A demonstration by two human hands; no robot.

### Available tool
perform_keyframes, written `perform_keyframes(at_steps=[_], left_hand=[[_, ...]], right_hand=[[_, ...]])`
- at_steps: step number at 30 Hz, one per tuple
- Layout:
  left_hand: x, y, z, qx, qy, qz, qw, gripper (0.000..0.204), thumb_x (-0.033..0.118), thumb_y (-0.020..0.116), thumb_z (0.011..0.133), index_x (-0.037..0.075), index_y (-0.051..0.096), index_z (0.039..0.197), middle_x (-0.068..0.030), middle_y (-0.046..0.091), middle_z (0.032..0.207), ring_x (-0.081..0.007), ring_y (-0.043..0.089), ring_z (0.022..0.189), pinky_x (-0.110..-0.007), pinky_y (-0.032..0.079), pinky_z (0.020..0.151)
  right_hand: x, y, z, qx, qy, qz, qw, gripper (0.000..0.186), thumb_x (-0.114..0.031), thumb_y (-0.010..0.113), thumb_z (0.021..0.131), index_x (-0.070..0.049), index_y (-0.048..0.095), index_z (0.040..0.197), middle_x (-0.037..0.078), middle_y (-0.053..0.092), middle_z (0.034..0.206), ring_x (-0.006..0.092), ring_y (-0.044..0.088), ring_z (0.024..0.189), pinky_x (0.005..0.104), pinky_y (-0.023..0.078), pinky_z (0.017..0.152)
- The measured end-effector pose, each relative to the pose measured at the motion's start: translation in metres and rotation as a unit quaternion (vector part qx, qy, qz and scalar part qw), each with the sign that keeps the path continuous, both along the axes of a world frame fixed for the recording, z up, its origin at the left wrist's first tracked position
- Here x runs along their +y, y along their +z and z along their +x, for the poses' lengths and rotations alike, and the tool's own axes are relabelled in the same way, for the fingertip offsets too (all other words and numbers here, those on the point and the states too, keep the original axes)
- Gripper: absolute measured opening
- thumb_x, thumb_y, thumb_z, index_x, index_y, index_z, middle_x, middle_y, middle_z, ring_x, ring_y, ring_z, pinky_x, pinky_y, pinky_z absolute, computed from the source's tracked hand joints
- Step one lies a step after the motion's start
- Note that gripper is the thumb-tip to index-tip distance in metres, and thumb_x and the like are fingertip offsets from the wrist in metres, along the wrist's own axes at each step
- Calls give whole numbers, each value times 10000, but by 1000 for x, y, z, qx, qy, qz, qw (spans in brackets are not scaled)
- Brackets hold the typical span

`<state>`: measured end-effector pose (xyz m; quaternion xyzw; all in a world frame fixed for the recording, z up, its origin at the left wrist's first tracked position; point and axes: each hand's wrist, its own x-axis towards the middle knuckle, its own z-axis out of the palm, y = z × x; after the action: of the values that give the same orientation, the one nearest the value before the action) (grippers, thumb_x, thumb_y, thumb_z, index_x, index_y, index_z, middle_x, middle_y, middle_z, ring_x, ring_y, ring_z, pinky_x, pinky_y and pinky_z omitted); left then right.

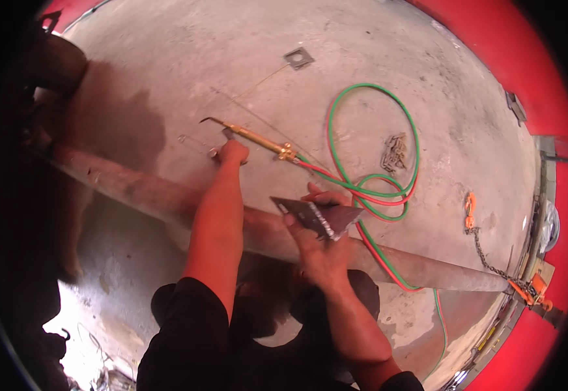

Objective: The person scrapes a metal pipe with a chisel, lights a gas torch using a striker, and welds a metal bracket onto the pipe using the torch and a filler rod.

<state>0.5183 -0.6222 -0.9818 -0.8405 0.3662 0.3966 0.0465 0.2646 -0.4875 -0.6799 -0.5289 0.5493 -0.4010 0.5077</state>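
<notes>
My left hand [234, 151] is stretched out low over the floor, just below the brass gas torch [256, 138]. Its fingers are closed around something small and dark that I cannot make out. Close beside them is a thin wire piece [194, 142] with a rounded end; I cannot tell whether the hand touches it. My right hand [323, 251] grips a dark metal angle piece [316, 216] made of two plates meeting at a pale, rough seam. It is held above the long rusty pipe [421, 266], which runs across in front of me.
Green and red twin hoses [417, 140] loop right of the torch and cross the pipe. Small metal scraps [395, 153] lie inside the loop. A square plate with a hole [299, 58] is farther off. An orange hook [470, 203] on a chain [482, 254] lies at right.
</notes>
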Motion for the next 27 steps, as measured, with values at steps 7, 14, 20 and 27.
perform_keyframes(at_steps=[7,14,20,27], left_hand=[[24,-53,37,-12,82,-54,995,269,212,578,858,-18,707,913,-165,698,827,-265,697,773,-393,560,651],[65,170,77,360,301,-193,862,181,198,552,894,59,613,797,-68,577,663,-192,505,470,-347,477,474],[237,321,101,299,370,-461,749,227,119,581,966,27,574,1173,-96,670,892,-161,623,659,-317,505,557],[283,378,77,11,355,-557,751,316,225,562,1023,62,568,1293,-56,687,893,-147,634,681,-318,515,591]], right_hand=[[6,-7,22,-21,28,-10,999,469,-99,788,830,-26,475,1170,154,563,1068,341,554,1249,445,406,1058],[-23,28,85,42,70,3,997,436,-135,768,819,-9,492,1132,198,607,1058,350,611,1091,414,462,938],[-15,35,196,16,270,-33,962,485,-174,810,807,-34,494,1146,160,613,1048,267,606,972,372,484,880],[-20,-32,262,21,447,-68,892,453,-204,801,823,-49,492,1116,164,612,1011,289,618,963,398,495,864]])
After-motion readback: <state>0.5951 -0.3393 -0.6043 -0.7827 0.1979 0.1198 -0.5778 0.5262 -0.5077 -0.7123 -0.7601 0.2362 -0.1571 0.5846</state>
